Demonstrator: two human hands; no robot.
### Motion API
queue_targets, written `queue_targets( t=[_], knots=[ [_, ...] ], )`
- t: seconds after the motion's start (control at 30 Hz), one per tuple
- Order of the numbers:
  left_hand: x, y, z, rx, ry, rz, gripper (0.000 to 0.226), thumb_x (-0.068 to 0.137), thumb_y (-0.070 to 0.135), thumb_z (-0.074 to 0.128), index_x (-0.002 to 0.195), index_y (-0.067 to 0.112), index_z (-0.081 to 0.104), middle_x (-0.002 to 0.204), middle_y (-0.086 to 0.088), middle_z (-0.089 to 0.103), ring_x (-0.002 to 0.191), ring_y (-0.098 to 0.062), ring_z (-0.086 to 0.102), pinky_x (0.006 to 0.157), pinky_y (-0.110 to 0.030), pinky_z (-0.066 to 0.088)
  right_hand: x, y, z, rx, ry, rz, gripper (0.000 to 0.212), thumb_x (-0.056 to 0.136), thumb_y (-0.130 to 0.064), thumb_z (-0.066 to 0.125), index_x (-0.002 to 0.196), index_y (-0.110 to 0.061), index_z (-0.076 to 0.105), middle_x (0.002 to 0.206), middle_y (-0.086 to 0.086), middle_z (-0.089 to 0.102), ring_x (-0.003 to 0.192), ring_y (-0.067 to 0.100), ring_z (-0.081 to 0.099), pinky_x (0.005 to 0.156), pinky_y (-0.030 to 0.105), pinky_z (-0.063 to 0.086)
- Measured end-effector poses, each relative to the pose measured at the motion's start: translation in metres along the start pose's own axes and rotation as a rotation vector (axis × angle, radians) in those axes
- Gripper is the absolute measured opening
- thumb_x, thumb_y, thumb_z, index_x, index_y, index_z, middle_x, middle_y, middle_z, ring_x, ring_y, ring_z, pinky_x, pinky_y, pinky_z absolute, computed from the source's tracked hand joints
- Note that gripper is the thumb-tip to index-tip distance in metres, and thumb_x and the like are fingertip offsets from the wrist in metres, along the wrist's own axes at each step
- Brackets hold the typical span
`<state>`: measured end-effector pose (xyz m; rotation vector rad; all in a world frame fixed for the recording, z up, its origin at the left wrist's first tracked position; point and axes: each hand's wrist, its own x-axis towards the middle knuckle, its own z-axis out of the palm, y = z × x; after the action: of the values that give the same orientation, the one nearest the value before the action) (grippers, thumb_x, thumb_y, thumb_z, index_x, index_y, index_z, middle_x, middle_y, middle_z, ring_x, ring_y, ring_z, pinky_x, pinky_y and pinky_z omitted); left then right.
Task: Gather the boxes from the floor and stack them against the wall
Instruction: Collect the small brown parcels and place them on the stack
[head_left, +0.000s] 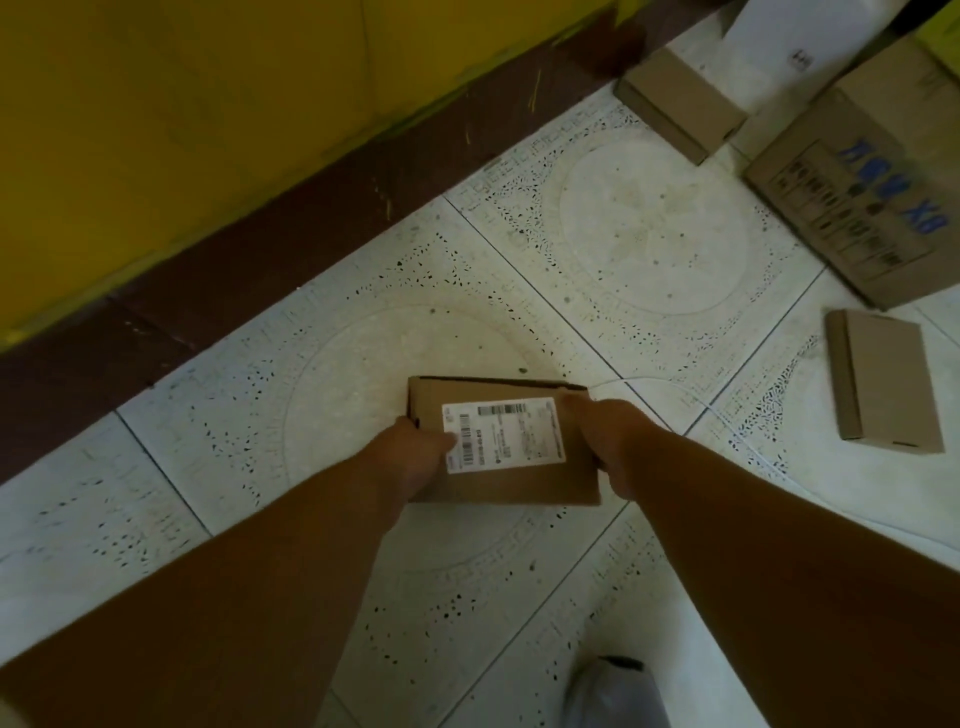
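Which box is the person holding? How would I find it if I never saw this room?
Start at the yellow wall with its dark brown base, then come down onto the white tiled floor. In the middle, the left hand and right hand grip a flat brown box. It is the only box with a white barcode label on top.

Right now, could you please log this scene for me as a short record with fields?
held item: labelled box
left hand: grips its left edge
right hand: grips its right edge
still on floor: small box, small box near wall, large printed carton
wall: yellow, dark skirting
floor: patterned white tiles
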<state>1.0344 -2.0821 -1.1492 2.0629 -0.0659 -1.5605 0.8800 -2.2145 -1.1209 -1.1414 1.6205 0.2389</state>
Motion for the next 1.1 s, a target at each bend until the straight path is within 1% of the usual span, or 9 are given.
queue_targets(
  t=[0.3, 0.53, 0.67, 0.73, 0.87, 0.93, 1.0, 1.07, 1.1],
  knots=[
    [-0.006, 0.015, -0.023, -0.2, 0.099, 0.087, 0.033, 0.091, 0.035, 0.063, 0.118, 0.017, 0.066, 0.11, -0.004, 0.07, 0.096, -0.021, 0.064, 0.097, -0.041, 0.047, 0.004, -0.022, 0.0, 0.136, 0.009, -0.04, 0.044, 0.088, -0.054, 0.06, 0.098, -0.011, 0.057, 0.097, 0.009, 0.067, 0.091, 0.027, 0.062, 0.089, 0.043, 0.049],
    [-0.015, 0.065, -0.05, -0.233, 0.199, 0.268, 0.061, 0.086, 0.046, 0.066, 0.14, 0.024, 0.046, 0.121, -0.004, 0.067, 0.104, -0.024, 0.064, 0.097, -0.048, 0.049, 0.002, -0.063, -0.005, 0.336, -0.107, -0.21, 0.045, 0.088, -0.054, 0.059, 0.1, -0.012, 0.07, 0.093, 0.01, 0.077, 0.088, 0.03, 0.073, 0.08, 0.046, 0.055],
    [-0.027, 0.088, -0.067, -0.748, 0.102, 0.391, 0.075, 0.067, 0.052, 0.077, 0.133, 0.023, 0.056, 0.12, -0.003, 0.069, 0.106, -0.024, 0.066, 0.088, -0.044, 0.054, 0.002, -0.087, -0.007, 0.478, -0.1, -0.29, 0.055, 0.084, -0.065, 0.057, 0.109, -0.02, 0.073, 0.1, 0.008, 0.077, 0.089, 0.03, 0.074, 0.081, 0.052, 0.058],
    [-0.038, 0.099, -0.053, -0.971, 0.06, 0.423, 0.07, 0.061, 0.054, 0.073, 0.122, 0.022, 0.063, 0.105, -0.001, 0.075, 0.101, -0.023, 0.069, 0.09, -0.043, 0.054, -0.003, -0.095, 0.001, 0.553, -0.113, -0.305, 0.058, 0.084, -0.071, 0.05, 0.111, -0.025, 0.073, 0.103, 0.007, 0.077, 0.091, 0.03, 0.074, 0.079, 0.055, 0.058],
    [-0.045, 0.099, 0.0, -0.925, 0.103, 0.32, 0.076, 0.061, 0.048, 0.083, 0.127, 0.025, 0.055, 0.106, -0.002, 0.075, 0.094, -0.022, 0.073, 0.086, -0.046, 0.057, -0.01, -0.086, 0.029, 0.639, -0.211, -0.307, 0.059, 0.085, -0.069, 0.048, 0.117, -0.024, 0.07, 0.114, 0.012, 0.073, 0.103, 0.034, 0.07, 0.088, 0.061, 0.053],
    [-0.037, 0.09, 0.002, -0.921, 0.168, 0.263, 0.072, 0.065, 0.045, 0.081, 0.128, 0.025, 0.052, 0.11, -0.004, 0.072, 0.095, -0.025, 0.071, 0.084, -0.049, 0.057, -0.013, -0.078, 0.04, 0.605, -0.199, -0.314, 0.062, 0.084, -0.07, 0.048, 0.12, -0.024, 0.067, 0.115, 0.01, 0.072, 0.106, 0.031, 0.069, 0.09, 0.058, 0.053],
    [-0.029, 0.083, -0.009, -0.856, 0.215, 0.236, 0.068, 0.071, 0.041, 0.08, 0.129, 0.023, 0.049, 0.11, -0.004, 0.07, 0.095, -0.027, 0.069, 0.084, -0.05, 0.056, -0.015, -0.078, 0.035, 0.518, -0.013, -0.249, 0.085, 0.072, -0.08, 0.052, 0.136, -0.024, 0.051, 0.13, 0.011, 0.063, 0.116, 0.032, 0.062, 0.096, 0.055, 0.05],
    [-0.026, 0.079, -0.018, -0.808, 0.201, 0.248, 0.061, 0.078, 0.031, 0.079, 0.129, 0.022, 0.046, 0.107, -0.003, 0.069, 0.095, -0.027, 0.068, 0.082, -0.049, 0.056, -0.022, -0.087, 0.023, 0.27, 0.187, -0.331, 0.089, 0.077, -0.074, 0.056, 0.148, -0.025, 0.031, 0.149, 0.011, 0.046, 0.131, 0.034, 0.049, 0.103, 0.055, 0.044],
    [-0.027, 0.078, -0.023, -0.797, 0.159, 0.261, 0.061, 0.078, 0.029, 0.078, 0.13, 0.023, 0.047, 0.108, -0.003, 0.07, 0.096, -0.027, 0.069, 0.084, -0.05, 0.056, -0.028, -0.094, 0.017, 0.097, 0.163, -0.417, 0.082, 0.082, -0.07, 0.054, 0.147, -0.027, 0.032, 0.148, 0.008, 0.046, 0.13, 0.031, 0.051, 0.102, 0.053, 0.046]
  ],
)
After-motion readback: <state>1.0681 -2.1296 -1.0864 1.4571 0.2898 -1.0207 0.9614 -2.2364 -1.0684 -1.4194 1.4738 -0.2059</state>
